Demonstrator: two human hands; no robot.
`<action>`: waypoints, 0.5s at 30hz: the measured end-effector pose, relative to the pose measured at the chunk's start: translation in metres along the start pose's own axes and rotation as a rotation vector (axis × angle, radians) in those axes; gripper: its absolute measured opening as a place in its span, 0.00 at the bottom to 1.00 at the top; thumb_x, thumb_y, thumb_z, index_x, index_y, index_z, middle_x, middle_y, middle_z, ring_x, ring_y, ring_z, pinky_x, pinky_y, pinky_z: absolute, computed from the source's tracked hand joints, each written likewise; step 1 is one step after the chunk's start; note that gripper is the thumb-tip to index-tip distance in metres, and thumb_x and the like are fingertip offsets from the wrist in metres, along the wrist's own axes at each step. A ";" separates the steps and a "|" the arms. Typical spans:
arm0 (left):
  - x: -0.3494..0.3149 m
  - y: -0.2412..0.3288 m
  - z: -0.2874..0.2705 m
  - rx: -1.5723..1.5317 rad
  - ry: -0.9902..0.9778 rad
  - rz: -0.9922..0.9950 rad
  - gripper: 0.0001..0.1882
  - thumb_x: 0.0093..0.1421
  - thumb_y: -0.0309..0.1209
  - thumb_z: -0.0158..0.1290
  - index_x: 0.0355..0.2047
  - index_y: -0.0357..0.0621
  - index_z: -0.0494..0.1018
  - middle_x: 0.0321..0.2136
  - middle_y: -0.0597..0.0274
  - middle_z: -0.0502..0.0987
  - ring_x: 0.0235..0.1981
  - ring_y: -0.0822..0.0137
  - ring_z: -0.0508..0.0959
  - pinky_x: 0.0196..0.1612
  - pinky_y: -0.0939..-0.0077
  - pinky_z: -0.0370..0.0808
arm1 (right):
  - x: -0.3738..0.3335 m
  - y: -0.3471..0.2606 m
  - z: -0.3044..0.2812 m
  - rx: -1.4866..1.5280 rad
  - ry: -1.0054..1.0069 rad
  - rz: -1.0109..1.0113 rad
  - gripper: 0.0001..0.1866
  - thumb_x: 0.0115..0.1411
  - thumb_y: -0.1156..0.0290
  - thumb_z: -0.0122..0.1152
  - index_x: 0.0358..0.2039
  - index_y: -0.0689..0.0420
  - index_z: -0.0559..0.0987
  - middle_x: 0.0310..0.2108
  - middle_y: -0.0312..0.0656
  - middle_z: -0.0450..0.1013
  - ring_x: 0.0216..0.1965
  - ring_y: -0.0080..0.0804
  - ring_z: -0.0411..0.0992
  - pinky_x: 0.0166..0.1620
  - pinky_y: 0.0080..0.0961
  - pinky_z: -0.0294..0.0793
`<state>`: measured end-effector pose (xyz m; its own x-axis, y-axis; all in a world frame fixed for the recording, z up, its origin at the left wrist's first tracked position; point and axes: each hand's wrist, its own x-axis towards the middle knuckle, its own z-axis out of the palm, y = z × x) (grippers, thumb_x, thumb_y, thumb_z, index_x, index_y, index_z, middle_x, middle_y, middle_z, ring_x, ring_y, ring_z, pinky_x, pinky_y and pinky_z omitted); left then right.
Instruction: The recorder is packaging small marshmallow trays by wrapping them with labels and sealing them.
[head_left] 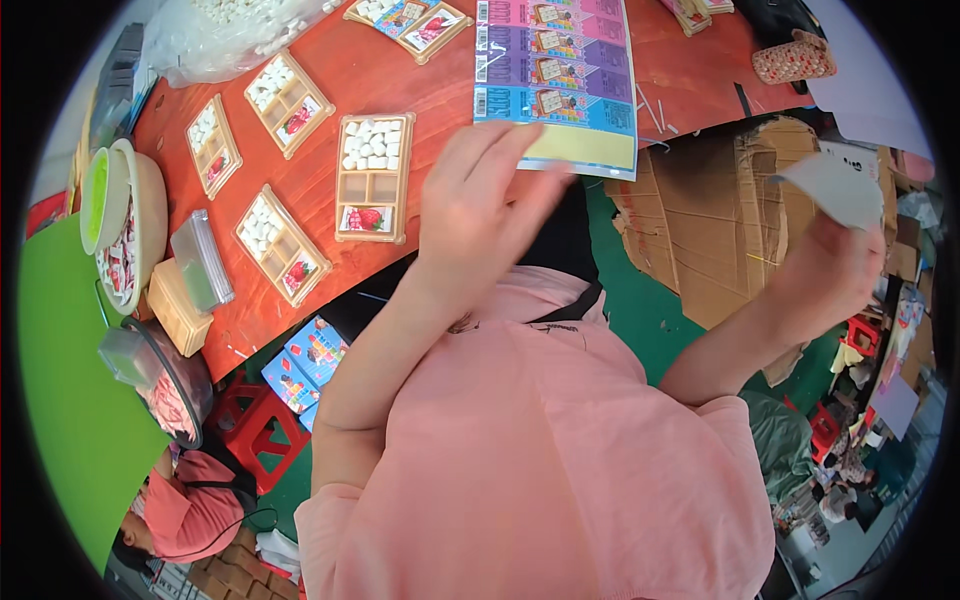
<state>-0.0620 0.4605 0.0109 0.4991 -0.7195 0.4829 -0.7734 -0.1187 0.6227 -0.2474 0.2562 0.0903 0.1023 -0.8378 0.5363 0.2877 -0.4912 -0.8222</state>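
Observation:
A sheet of printed labels point(555, 72) in pink, purple and blue lies at the table's near edge, a bare yellow strip along its lower end. Over the lower left corner of this sheet is my left hand point(480, 200), its fingers apart and slightly blurred; I cannot tell whether they touch it. Out to the right, away from the table, my right hand point(825, 270) pinches a pale, curled sticker point(838, 190). Left of my left hand lies a tan compartment tray point(374, 178) with white cubes and a strawberry-printed packet.
More filled trays point(283, 245) lie on the red table point(440, 95). At the left are clear lids point(202, 262), stacked empty trays point(180, 308) and a tub of packets point(150, 225). A bag of white cubes point(225, 40) sits at the back; cardboard point(700, 230) stands right.

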 end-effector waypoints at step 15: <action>-0.074 -0.002 -0.117 -1.158 0.214 -0.993 0.15 0.72 0.35 0.49 0.50 0.36 0.76 0.29 0.60 0.81 0.28 0.74 0.78 0.32 0.81 0.72 | -0.126 0.021 0.108 -0.008 -1.169 0.543 0.24 0.59 0.70 0.67 0.56 0.55 0.73 0.45 0.46 0.73 0.46 0.33 0.71 0.49 0.27 0.70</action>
<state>-0.0523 0.5939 0.0459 0.7363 -0.5537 -0.3890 0.5605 0.1769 0.8090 -0.1511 0.3774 0.0267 0.9738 -0.2264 -0.0215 -0.0589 -0.1596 -0.9854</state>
